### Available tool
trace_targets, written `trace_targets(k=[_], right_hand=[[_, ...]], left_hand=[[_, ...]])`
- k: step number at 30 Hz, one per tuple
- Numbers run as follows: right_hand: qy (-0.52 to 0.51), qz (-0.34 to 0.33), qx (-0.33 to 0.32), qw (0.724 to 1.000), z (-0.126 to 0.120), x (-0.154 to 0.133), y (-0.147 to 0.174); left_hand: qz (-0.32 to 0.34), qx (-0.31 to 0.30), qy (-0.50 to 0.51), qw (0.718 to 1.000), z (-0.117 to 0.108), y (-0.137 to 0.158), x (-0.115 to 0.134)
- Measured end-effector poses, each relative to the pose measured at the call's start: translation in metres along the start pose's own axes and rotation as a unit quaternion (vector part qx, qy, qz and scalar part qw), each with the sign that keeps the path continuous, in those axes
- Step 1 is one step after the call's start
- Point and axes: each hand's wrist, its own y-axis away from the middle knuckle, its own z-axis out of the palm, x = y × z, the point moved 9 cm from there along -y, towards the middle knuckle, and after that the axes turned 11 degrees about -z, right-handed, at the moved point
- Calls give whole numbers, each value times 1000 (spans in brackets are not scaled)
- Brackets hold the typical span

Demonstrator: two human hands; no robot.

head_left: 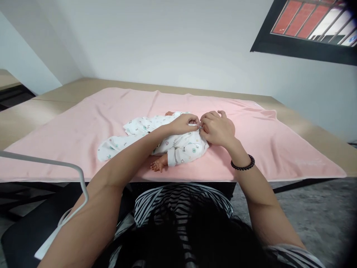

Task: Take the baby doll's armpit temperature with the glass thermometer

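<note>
A baby doll [160,163] lies on its back with its head [231,127] to the right, mostly hidden behind my right hand. It wears a white romper [187,148] printed with small coloured figures. Over the chest, my left hand [183,124] has thumb and fingers pinched on the romper's edge near the neck. My right hand [216,128] meets it at the collar, its thumb and forefinger closed on the same white edge while other fingers are raised. A thin light strip shows between the fingertips; whether it is a tie or a fold, I cannot tell.
A pink blanket [284,149] with wrinkles covers most of the wooden table [309,124]. A white wall stands behind it, with a barred window at upper right. At left, a grey cable [52,159] crosses over the table's front edge, above a black chair [25,227].
</note>
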Motion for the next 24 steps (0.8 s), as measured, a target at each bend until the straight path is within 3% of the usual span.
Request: trace_targets(k=[15, 24], right_hand=[[-30, -11, 47, 998, -2, 0, 0], [-4, -48, 37, 998, -3, -7, -1]], left_hand=[[2, 20, -91, 996, 2, 2, 7], [-3, 17, -113, 993, 4, 3, 8]])
